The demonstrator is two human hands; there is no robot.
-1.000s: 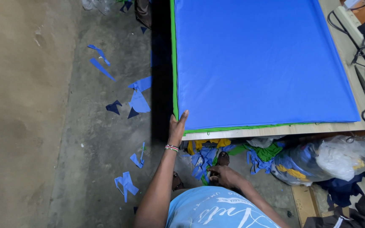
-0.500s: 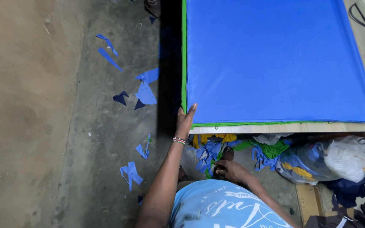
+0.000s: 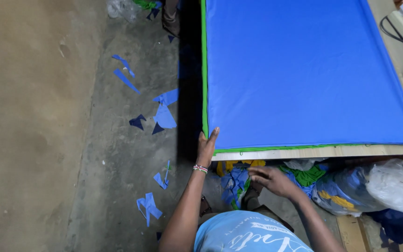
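Big flat sheet of bright blue fabric (image 3: 299,70) lies spread over a pale wooden worktop (image 3: 332,151), w/ a green fabric layer (image 3: 204,74) showing as a thin strip along its left and near edges. Left hand (image 3: 207,147) is flat, fingers together and straight, pressed against the near-left corner of the stack, beaded bracelet (image 3: 200,168) on the wrist. Right hand (image 3: 269,179) sits lower, below the worktop edge, fingers loosely curled, prob. holding nothing but view's poor there. Under the worktop: clear plastic bags of fabric offcuts (image 3: 374,189). Blue fabric scraps (image 3: 164,114) lie scattered on the concrete floor (image 3: 47,140) to the left
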